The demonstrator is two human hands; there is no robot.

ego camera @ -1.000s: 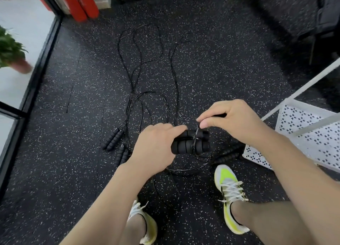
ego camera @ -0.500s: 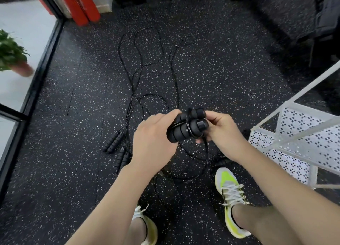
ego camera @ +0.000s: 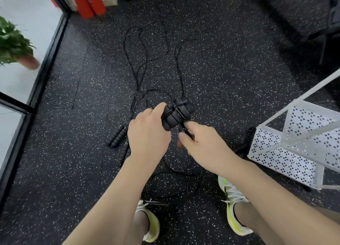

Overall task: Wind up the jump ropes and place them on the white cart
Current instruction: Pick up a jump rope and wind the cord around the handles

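Two foam handles (ego camera: 177, 114), light and grippy, sit clamped in my left hand (ego camera: 149, 134) at centre frame. My right hand (ego camera: 200, 143) pinches the thin, springy cord (ego camera: 184, 130) at 5 o'clock of them. White cart (ego camera: 276, 152) waits at 3 o'clock; keep tension or coils spring loose.

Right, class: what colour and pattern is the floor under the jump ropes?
Black with small white speckles, clearest in the head view.

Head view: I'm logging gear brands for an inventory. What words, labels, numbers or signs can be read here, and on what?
None can be read.
Jump rope handles: plain black foam, no marking shows.
White cart: only a punched hole pattern.
Shoes: no logo is legible.
Red panels: no lettering shows.
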